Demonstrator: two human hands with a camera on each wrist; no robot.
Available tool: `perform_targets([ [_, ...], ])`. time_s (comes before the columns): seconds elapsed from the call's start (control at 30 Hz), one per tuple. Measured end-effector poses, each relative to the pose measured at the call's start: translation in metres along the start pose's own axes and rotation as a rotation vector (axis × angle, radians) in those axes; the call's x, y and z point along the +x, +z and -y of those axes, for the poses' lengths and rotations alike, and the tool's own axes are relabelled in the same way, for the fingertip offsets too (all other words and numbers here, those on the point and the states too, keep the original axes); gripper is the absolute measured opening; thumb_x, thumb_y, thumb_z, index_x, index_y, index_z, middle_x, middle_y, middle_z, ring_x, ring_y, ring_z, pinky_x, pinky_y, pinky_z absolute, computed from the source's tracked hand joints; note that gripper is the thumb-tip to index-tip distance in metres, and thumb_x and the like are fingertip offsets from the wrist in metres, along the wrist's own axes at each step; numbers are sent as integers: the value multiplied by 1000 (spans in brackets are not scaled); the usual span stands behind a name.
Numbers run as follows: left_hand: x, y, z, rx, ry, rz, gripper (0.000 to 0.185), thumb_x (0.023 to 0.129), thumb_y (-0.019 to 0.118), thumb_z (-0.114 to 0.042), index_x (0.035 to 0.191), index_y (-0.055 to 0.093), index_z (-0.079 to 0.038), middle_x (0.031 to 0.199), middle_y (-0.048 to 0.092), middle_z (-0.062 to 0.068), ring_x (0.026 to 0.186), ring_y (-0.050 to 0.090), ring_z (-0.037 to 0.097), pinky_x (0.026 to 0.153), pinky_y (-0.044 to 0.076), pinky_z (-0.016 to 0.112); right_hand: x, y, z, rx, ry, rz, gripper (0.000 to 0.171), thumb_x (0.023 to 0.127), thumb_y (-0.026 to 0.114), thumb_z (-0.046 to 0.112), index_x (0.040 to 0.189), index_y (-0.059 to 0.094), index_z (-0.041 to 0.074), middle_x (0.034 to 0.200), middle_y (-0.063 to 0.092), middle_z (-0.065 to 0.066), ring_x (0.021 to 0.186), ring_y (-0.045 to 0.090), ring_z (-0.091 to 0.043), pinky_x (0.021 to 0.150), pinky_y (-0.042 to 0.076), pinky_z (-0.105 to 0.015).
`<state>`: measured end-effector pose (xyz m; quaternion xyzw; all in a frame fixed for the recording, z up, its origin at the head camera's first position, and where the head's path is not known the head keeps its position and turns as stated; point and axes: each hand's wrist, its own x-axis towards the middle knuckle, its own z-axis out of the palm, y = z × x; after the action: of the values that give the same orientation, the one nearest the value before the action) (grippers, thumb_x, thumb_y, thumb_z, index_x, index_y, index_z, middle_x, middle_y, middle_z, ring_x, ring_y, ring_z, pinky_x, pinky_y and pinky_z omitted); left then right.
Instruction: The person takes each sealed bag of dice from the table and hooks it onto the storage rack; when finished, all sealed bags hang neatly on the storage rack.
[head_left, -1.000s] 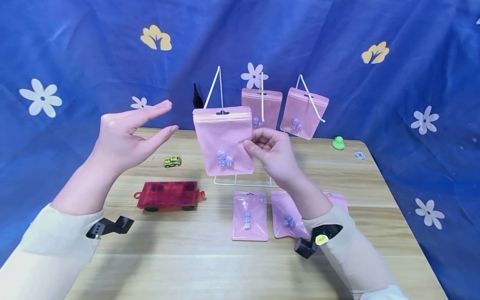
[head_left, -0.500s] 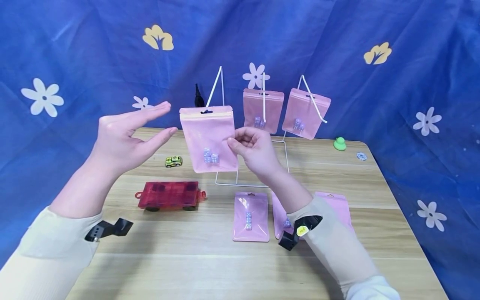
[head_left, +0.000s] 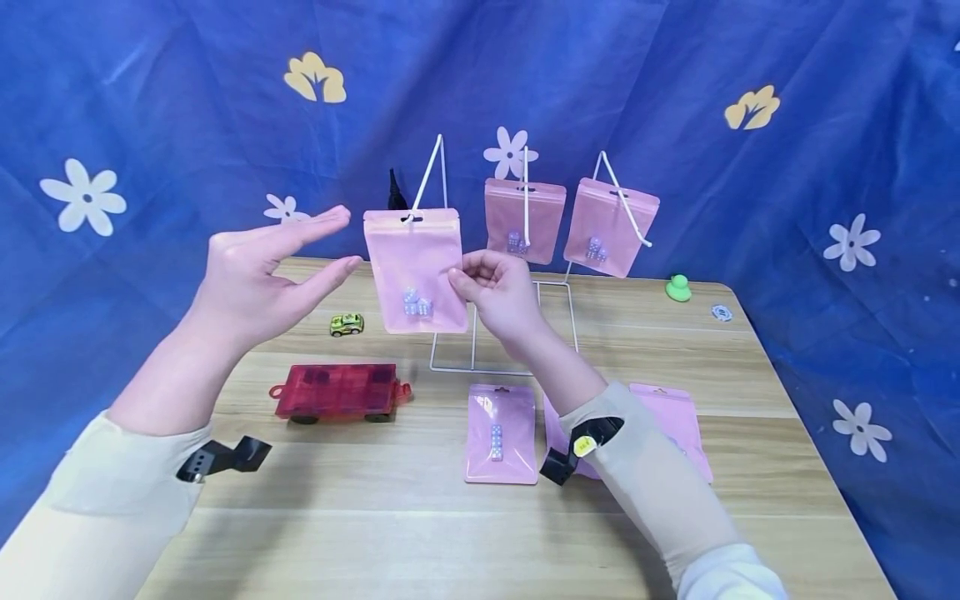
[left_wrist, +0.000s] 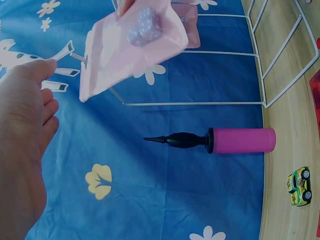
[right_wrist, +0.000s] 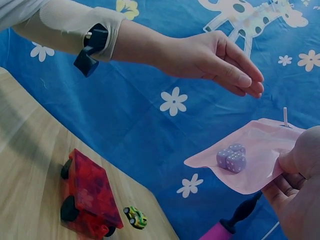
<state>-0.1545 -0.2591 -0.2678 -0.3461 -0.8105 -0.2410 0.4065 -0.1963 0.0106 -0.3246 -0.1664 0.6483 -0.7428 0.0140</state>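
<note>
I've got the right hand (head_left: 497,298) pinching a pink bag (head_left: 415,265) of dice (head_left: 417,305) by its side edge; left prong (head_left: 424,177) of the white rack (head_left: 480,370) pokes through its hang hole. Left hand (head_left: 258,279) just beside the bag, fingers straight, thumb apart. Two hanging bags (head_left: 602,221) on the other prongs (head_left: 526,204). Flat bags (head_left: 514,437) on table (head_left: 360,517) in front. Red trailer (head_left: 337,390), toy car (head_left: 347,325) left.

Tight behind, free in front

2 hanging bags (head_left: 543,221) and white prongs (head_left: 526,196) obstruct behind the right grip (head_left: 501,296). To its left, a narrow gap parts the held bag (head_left: 415,262) from the left grip (head_left: 258,287). In front, between them, room over the counter (head_left: 375,517).
</note>
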Motion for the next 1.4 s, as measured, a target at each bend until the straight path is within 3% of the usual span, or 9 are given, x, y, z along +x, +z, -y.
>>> perform_targets([
  [0.13,2,8,0,-10,22,-4,50,101,70,-44,126,77,-1,124,75,13,99,76,39,68,47,13,7,-3,-3,-30,8,-15,6,99,69,-8,103,70,-12,90,70,-11,78,65,-12,70,56,-22],
  [0.2,4,13,0,-31,18,-5,45,97,77,-36,125,77,0,123,75,14,98,76,39,62,42,15,11,-4,-5,-38,9,-20,7,99,69,-8,104,70,-12,91,70,-10,78,65,-12,71,56,-22],
  [0.27,6,18,1,-44,22,-4,43,91,82,-26,125,77,0,124,74,13,100,76,38,67,45,13,15,-6,-6,-40,7,-27,7,99,68,-7,104,70,-12,90,70,-10,78,64,-12,71,56,-22],
  [0.4,11,29,2,-77,17,4,47,79,89,-8,124,78,0,124,74,14,103,75,38,93,43,6,23,-8,-8,-37,7,-38,7,100,68,-7,105,70,-12,91,70,-9,78,64,-11,72,56,-22],
  [0.63,24,51,1,-148,6,-34,44,73,93,2,115,81,0,113,78,14,99,76,40,100,46,13,36,-9,-13,-67,3,-75,7,99,69,-7,104,71,-11,90,72,-9,78,65,-9,73,57,-22],
  [0.9,32,66,2,-175,-10,-62,34,77,92,4,110,83,0,110,79,13,98,77,37,98,49,15,50,-10,-19,-80,27,-118,7,99,71,-4,104,70,-9,90,73,-8,76,63,-8,69,54,-20],
  [1.17,33,70,4,-142,-28,-69,27,81,90,2,107,84,-4,108,79,11,97,78,35,96,47,10,62,-10,-22,-92,23,-131,11,99,71,-3,108,70,-10,94,73,-10,80,63,-8,71,53,-20],
  [1.3,33,71,4,-141,-37,-74,27,81,90,3,106,84,-4,107,79,11,94,78,35,92,46,7,66,-9,-23,-98,22,-143,12,99,71,-3,110,70,-10,98,75,-14,82,64,-8,73,55,-21],
  [1.4,34,72,4,-142,-45,-80,27,81,90,3,107,84,-4,106,79,11,90,79,35,79,44,6,68,-9,-24,-101,25,-152,12,99,71,-3,110,70,-9,98,75,-14,82,64,-8,75,55,-22],
])
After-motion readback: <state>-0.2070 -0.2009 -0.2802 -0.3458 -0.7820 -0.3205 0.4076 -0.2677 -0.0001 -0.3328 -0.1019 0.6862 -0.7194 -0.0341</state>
